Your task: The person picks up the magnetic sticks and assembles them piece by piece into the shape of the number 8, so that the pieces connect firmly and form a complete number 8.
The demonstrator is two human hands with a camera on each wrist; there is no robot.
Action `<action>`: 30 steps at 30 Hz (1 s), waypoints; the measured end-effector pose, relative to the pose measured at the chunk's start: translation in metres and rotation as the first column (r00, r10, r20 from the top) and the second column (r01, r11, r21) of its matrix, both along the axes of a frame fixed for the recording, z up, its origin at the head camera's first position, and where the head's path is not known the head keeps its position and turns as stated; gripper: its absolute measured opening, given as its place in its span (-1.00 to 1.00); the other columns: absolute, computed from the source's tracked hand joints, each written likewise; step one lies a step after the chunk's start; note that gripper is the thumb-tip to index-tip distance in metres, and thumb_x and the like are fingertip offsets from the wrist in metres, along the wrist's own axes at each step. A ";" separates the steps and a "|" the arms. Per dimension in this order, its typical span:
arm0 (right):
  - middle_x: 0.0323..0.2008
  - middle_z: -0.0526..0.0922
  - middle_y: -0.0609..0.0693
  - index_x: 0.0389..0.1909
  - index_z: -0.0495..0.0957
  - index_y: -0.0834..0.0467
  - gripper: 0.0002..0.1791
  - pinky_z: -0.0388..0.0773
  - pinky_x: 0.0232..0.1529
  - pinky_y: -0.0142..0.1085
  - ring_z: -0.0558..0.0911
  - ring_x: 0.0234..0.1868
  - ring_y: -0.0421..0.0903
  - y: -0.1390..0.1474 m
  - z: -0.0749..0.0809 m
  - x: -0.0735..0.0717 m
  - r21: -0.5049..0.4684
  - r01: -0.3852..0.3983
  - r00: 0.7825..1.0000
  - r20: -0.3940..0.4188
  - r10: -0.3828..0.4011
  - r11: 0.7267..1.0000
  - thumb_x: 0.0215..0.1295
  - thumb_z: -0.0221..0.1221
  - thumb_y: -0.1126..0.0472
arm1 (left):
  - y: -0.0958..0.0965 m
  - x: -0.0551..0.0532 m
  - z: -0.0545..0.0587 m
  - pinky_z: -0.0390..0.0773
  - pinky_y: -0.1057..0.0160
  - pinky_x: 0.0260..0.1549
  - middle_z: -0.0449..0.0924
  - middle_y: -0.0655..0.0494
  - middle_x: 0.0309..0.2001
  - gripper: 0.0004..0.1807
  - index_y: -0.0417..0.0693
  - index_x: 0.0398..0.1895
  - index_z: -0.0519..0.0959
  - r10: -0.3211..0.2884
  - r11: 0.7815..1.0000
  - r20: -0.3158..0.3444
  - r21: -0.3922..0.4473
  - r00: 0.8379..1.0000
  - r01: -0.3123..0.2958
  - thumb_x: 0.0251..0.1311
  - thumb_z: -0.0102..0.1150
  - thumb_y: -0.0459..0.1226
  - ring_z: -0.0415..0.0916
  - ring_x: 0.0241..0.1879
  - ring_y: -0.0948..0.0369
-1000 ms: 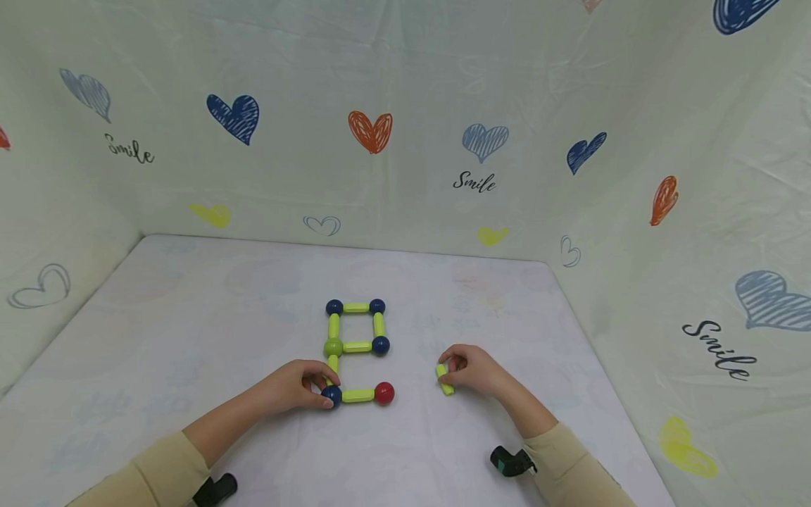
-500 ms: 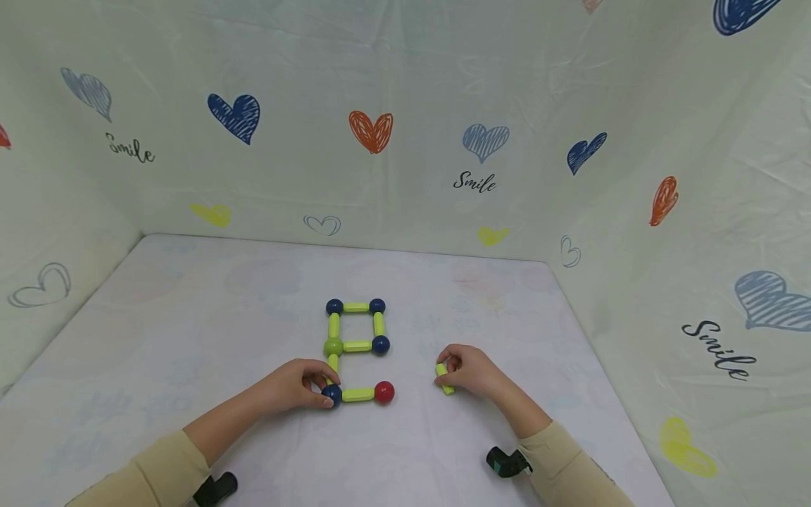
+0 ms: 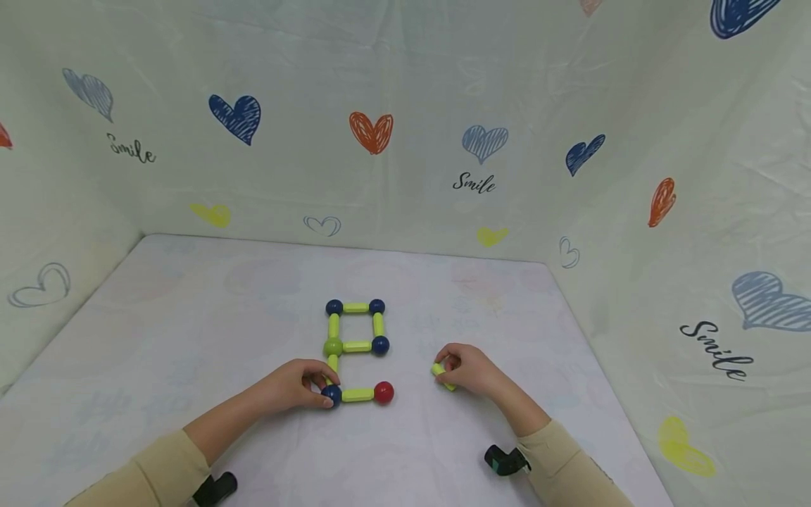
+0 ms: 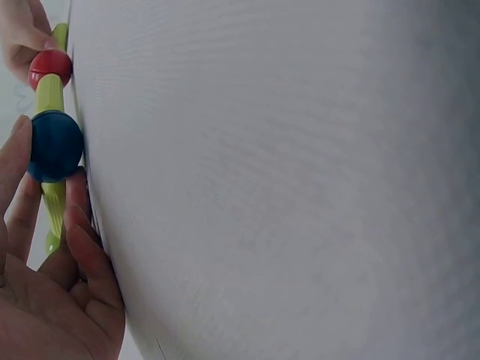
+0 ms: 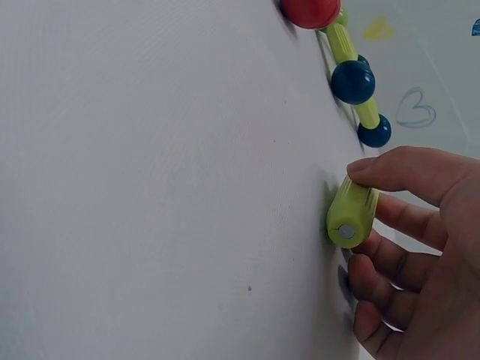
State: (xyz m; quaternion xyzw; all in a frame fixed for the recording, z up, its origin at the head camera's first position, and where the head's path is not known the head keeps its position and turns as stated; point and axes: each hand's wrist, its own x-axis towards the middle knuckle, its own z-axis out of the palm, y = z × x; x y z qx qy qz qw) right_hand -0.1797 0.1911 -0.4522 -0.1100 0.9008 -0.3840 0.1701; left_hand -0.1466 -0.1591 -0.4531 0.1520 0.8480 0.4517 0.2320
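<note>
On the table lies a figure of yellow-green rods and balls: a square at the top, a rod (image 3: 332, 362) down its left side and a bottom rod (image 3: 357, 395) that ends at a red ball (image 3: 383, 392). My left hand (image 3: 293, 386) pinches the blue ball (image 4: 56, 146) at the lower left corner between thumb and fingers. Right of the figure and apart from it, my right hand (image 3: 474, 369) pinches a loose yellow-green magnetic rod (image 5: 352, 214). A round grey metal tip shows at the rod's end in the right wrist view.
The white table (image 3: 190, 303) is bounded by a pale curtain (image 3: 418, 77) printed with hearts at the back and sides. Black wrist cameras hang below the left forearm (image 3: 215, 489) and the right forearm (image 3: 507, 460).
The rod in my right hand has turned, its upper end swinging left, and the hand has shifted very slightly left. My left hand and the figure stay as they were.
</note>
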 end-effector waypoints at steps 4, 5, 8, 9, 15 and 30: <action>-0.51 0.44 -0.05 -0.25 0.59 0.16 -0.80 0.36 -0.47 -0.31 0.40 -0.49 -0.14 -0.004 0.000 -0.001 -0.002 -0.005 1.000 -0.009 0.004 1.000 0.11 0.36 0.33 | 0.000 0.000 -0.001 0.41 0.28 -0.44 0.53 0.14 -0.36 -0.66 -0.07 -0.14 0.66 -0.009 1.000 -0.001 0.007 1.000 0.009 -0.04 0.51 -0.29 0.38 -0.41 0.16; -0.51 0.45 -0.06 -0.25 0.59 0.16 -0.80 0.37 -0.47 -0.31 0.41 -0.48 -0.14 -0.005 0.001 -0.001 -0.003 -0.008 1.000 -0.012 0.008 1.000 0.11 0.36 0.33 | 0.000 -0.001 -0.002 0.41 0.28 -0.44 0.54 0.14 -0.36 -0.65 -0.07 -0.14 0.66 -0.010 1.000 0.000 0.009 1.000 0.010 -0.04 0.51 -0.29 0.38 -0.42 0.16; -0.49 0.46 -0.06 -0.24 0.59 0.16 -0.80 0.39 -0.46 -0.31 0.42 -0.46 -0.13 -0.010 0.003 -0.001 -0.013 -0.023 1.000 -0.021 0.023 1.000 0.11 0.34 0.34 | -0.001 -0.002 -0.003 0.41 0.28 -0.44 0.54 0.16 -0.36 -0.65 -0.06 -0.14 0.66 -0.013 1.000 0.001 0.011 1.000 0.013 -0.04 0.51 -0.29 0.39 -0.41 0.16; -0.48 0.46 -0.05 -0.23 0.59 0.15 -0.80 0.39 -0.45 -0.31 0.42 -0.45 -0.12 -0.012 0.004 -0.001 -0.015 -0.026 0.999 -0.020 0.026 1.000 0.11 0.34 0.34 | -0.001 -0.003 -0.004 0.42 0.28 -0.44 0.54 0.16 -0.36 -0.65 -0.05 -0.14 0.66 -0.013 1.000 0.002 0.011 1.000 0.013 -0.04 0.51 -0.29 0.39 -0.41 0.17; -0.46 0.47 -0.05 -0.20 0.58 0.16 -0.79 0.41 -0.42 -0.31 0.44 -0.41 -0.12 -0.023 0.010 -0.002 -0.028 -0.039 0.999 -0.020 0.039 0.999 0.13 0.33 0.34 | -0.001 -0.004 -0.005 0.43 0.27 -0.43 0.54 0.16 -0.36 -0.66 -0.04 -0.14 0.66 -0.012 1.000 0.000 0.006 1.000 0.012 -0.04 0.51 -0.28 0.40 -0.40 0.16; -0.44 0.45 -0.05 -0.18 0.58 0.17 -0.77 0.43 -0.39 -0.33 0.44 -0.37 -0.10 -0.046 0.015 -0.003 -0.067 -0.075 0.997 -0.023 0.074 0.995 0.12 0.34 0.34 | 0.000 -0.003 -0.003 0.42 0.28 -0.44 0.54 0.16 -0.36 -0.66 -0.03 -0.15 0.67 0.000 1.000 0.003 -0.002 1.000 0.000 -0.05 0.51 -0.29 0.39 -0.42 0.17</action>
